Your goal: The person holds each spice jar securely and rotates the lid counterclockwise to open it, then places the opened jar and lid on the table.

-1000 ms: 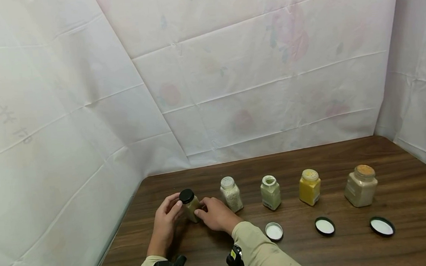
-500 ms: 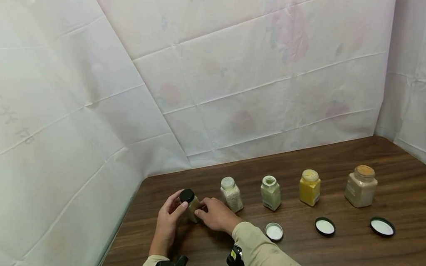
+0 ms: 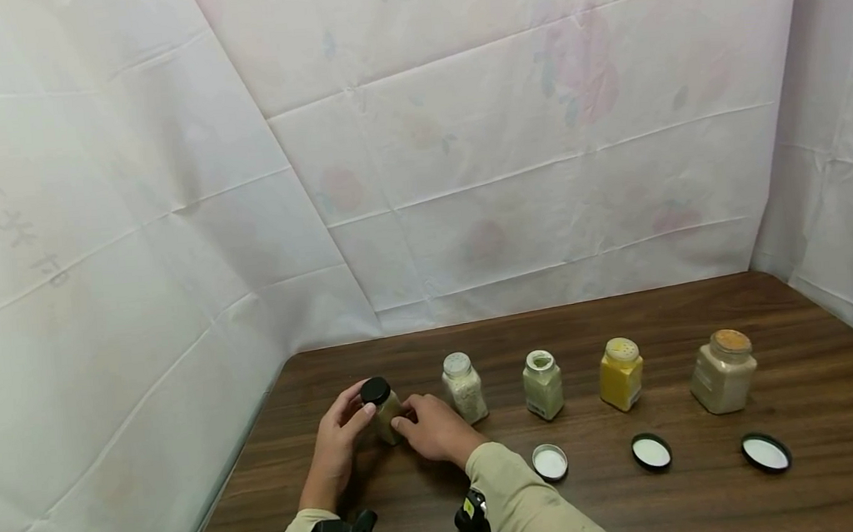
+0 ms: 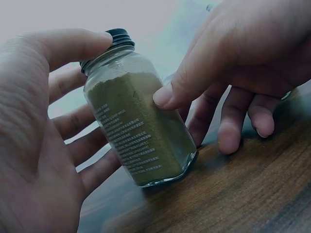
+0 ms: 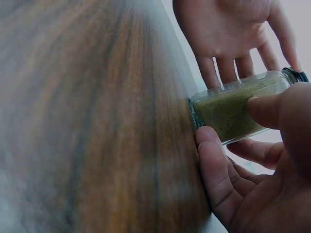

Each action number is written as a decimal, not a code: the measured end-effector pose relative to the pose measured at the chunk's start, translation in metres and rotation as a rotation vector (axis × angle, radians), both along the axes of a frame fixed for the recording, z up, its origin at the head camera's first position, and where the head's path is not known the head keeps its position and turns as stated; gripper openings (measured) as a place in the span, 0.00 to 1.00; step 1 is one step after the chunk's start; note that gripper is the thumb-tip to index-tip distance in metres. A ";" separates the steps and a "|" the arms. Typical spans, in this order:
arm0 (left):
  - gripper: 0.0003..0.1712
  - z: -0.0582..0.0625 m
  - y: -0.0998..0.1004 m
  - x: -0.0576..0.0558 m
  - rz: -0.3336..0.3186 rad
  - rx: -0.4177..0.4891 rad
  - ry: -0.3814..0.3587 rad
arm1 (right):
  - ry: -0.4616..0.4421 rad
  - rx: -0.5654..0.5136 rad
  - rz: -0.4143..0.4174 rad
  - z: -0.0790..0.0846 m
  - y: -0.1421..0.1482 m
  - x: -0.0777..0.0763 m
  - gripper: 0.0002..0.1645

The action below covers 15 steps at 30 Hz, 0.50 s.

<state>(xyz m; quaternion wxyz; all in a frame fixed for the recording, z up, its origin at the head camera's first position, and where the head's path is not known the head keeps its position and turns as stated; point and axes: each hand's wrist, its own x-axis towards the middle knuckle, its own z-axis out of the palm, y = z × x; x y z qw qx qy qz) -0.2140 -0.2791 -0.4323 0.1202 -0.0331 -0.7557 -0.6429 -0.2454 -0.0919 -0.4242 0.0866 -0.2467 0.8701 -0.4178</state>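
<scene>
A glass spice jar [image 3: 389,423] of olive-green powder stands at the left of the table, its black lid [image 3: 374,390] on. My left hand [image 3: 335,448] pinches that lid between thumb and forefinger; the left wrist view shows the other fingers spread behind the jar [image 4: 138,126]. On the opposite side, my right hand [image 3: 438,432] grips the glass body, thumb [image 4: 164,95] pressed on the near face and fingers behind. In the right wrist view the jar's base [image 5: 195,112] is right at the tabletop, with printed text visible on its side in the left wrist view.
Several lidless jars line up to the right: a pale one [image 3: 465,392], a green one [image 3: 543,390], a yellow one [image 3: 621,378] and a larger beige one [image 3: 723,376]. Three upturned lids lie before them, including a silver-rimmed one [image 3: 550,462]. White sheeting [image 3: 501,168] hangs behind.
The left hand has shifted slightly right and up, its thumb sliding a little round the lid. The right hand and the jar stay nearly where they were.
</scene>
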 end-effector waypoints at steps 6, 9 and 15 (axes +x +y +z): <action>0.24 0.003 -0.001 0.000 -0.025 0.060 0.000 | -0.011 -0.011 0.000 0.000 0.001 0.000 0.24; 0.23 0.003 -0.001 0.000 -0.010 0.069 -0.001 | -0.011 -0.010 0.000 -0.001 0.000 -0.001 0.24; 0.23 0.000 -0.001 0.000 0.029 0.058 -0.007 | -0.012 -0.014 -0.003 -0.003 -0.001 -0.002 0.25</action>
